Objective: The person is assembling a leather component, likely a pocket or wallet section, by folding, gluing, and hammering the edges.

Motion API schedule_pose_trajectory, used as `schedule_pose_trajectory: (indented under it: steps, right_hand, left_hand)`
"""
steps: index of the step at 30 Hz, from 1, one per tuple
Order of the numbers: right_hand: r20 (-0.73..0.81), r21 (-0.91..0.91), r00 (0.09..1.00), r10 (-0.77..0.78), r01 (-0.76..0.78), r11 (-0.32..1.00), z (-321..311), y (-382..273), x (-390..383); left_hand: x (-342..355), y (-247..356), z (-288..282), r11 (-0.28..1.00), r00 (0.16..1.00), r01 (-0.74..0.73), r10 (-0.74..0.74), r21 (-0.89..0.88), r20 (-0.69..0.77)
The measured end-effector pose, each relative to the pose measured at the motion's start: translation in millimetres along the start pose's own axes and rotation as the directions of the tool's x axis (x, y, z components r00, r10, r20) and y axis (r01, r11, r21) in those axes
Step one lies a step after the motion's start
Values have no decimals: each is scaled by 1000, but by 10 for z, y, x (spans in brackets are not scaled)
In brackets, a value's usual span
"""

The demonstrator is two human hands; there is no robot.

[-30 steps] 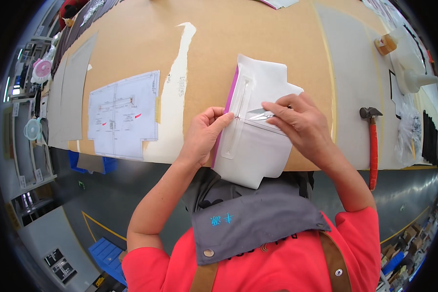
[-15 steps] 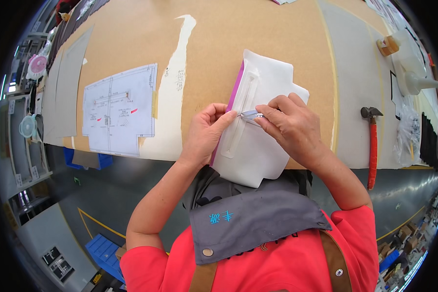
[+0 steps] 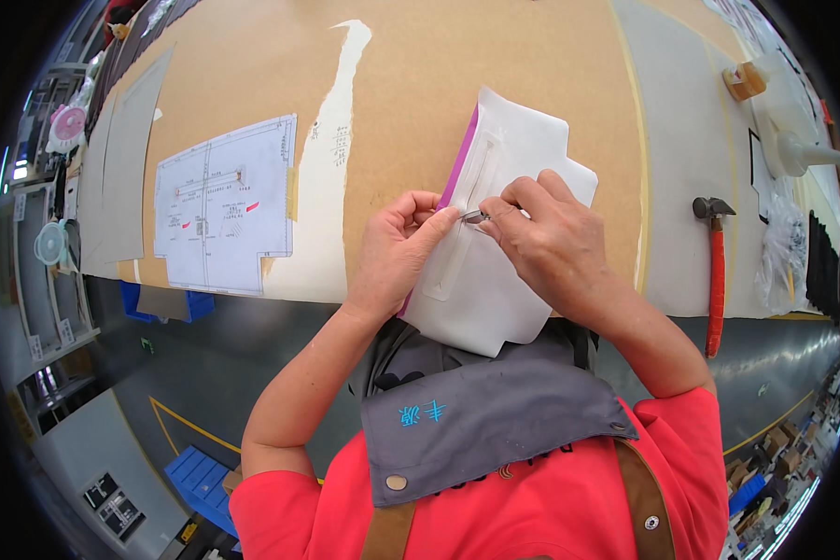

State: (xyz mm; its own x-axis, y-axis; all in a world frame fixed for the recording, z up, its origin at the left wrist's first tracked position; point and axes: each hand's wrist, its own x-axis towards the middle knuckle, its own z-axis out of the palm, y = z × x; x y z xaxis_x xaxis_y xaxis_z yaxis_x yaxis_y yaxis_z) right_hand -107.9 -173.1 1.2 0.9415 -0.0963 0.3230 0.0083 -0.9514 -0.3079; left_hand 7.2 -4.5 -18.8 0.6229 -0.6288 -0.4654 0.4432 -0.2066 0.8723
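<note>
At the tan-topped table, you bend your 2 hands to the white, flexible, notched sheet panel with a purple edge strip, which lies in front of you, its near end past the table's edge. Your left hand grips the panel's purple side, thumb on top. Your right hand, above the panel's middle, pinches a small, pointed metal tool, mostly hidden by your fingers. Its tip meets the panel beside your left thumb, at the long, narrow, round-cornered outline; whether it touches cannot be told. The step in hand appears to be fine work with the point there; the next move calls for a steady panel and a left thumb kept clear. Left of the panel lies 1 white printed pattern sheet; right of it, 1 red-handled steel hammer.
</note>
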Motion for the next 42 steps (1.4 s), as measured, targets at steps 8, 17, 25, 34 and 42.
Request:
schedule_pose_trajectory:
  steps: [8,17,25,34,42]
  right_hand:
    - [82,638,920,383,-344,689,57,323,47]
    - [302,853,851,430,-443,278,385,195,-12]
    - [211,892,913,349,-326,313,464,255,-56]
    - [337,815,933,129,-358,455,404,330,-9]
    - [411,807,909,73,-399,435,361,869,390]
  left_hand:
    - [32,0,-62,994,996,90,-88,-67,28]
    - [-76,32,-159,752,973,233,-178,-617,149]
    - [41,145,-338,798,921,375,-264,-473,286]
    - [589,501,-67,929,928,342,-358,139,106]
    - [629,390,-150,965,951,247,-223,-92,216]
